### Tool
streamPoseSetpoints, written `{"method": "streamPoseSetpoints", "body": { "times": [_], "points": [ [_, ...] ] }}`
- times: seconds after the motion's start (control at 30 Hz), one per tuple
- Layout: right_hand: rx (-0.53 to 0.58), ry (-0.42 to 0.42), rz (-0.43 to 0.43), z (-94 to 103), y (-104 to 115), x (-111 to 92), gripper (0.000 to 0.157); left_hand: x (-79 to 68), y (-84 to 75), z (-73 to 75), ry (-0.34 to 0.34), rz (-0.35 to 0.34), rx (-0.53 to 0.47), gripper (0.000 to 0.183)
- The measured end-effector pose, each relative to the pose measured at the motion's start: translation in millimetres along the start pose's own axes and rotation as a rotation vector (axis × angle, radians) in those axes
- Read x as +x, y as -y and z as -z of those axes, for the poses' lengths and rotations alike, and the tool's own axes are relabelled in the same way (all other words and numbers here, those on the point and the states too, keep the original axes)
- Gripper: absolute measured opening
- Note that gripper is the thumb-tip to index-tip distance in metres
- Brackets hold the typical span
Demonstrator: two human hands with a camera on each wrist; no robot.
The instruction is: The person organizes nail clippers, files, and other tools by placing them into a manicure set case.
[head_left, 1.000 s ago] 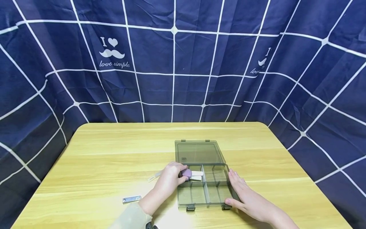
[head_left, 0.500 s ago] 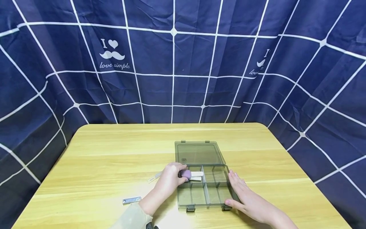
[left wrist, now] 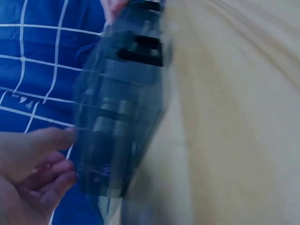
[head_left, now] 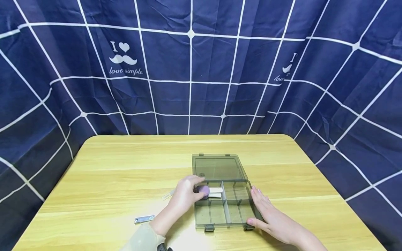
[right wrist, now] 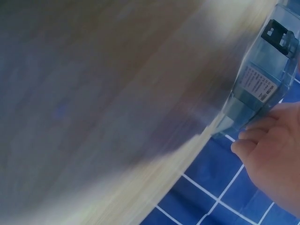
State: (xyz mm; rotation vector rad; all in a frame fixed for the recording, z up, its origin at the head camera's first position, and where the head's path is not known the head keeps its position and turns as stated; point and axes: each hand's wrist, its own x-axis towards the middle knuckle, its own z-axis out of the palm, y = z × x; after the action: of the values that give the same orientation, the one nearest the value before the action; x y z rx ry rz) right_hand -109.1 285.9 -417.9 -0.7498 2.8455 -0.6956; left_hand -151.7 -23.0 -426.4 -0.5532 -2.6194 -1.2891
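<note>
A clear grey compartment box (head_left: 216,213) lies with its lid folded back on the table. In its back left section sits a thing with a purple rounded head (head_left: 204,190) and two pale, stick-like handles (head_left: 215,190). My left hand (head_left: 185,193) is at the box's left edge, thumb and fingers spread apart around the purple head. In the left wrist view, the left fingertips (left wrist: 65,176) are right at the box wall, and the pale handles show blurred through the plastic. My right hand (head_left: 271,218) rests along the box's right side, fingers straight.
The see-through lid (head_left: 220,167) lies flat behind the box. A small flat silver piece (head_left: 144,219) lies to the left on the wooden table (head_left: 110,174). A slim pale piece (head_left: 168,194) is partly hidden behind the left hand. A blue checked curtain (head_left: 169,97) surrounds the table.
The left fingers have opened off the purple head, and the left hand has shifted slightly left. The purple-headed thing now lies in the back left section. The right hand has not moved.
</note>
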Motion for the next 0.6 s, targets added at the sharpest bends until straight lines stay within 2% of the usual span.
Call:
{"method": "streamPoseSetpoints", "body": {
  "times": [0.13,0.27,0.43,0.6],
  "points": [
    [0.006,0.003,0.0,-0.1,-1.0,0.1,0.084,-1.0,-1.3,16.7,-0.027,-0.006,-0.129,0.052],
    [0.017,0.008,0.0,-1.0,-1.6,0.4,0.085,-8.3,-0.2,39.2,-0.056,0.035,-0.203,0.05],
    [0.015,0.008,0.0,-1.3,-2.1,1.4,0.084,-22.6,8.1,66.8,-0.086,0.064,-0.206,0.04],
    [0.019,0.008,0.007,-1.4,-1.5,2.0,0.084,-42.4,25.0,91.7,-0.093,0.03,-0.163,0.037]
  ]
}}
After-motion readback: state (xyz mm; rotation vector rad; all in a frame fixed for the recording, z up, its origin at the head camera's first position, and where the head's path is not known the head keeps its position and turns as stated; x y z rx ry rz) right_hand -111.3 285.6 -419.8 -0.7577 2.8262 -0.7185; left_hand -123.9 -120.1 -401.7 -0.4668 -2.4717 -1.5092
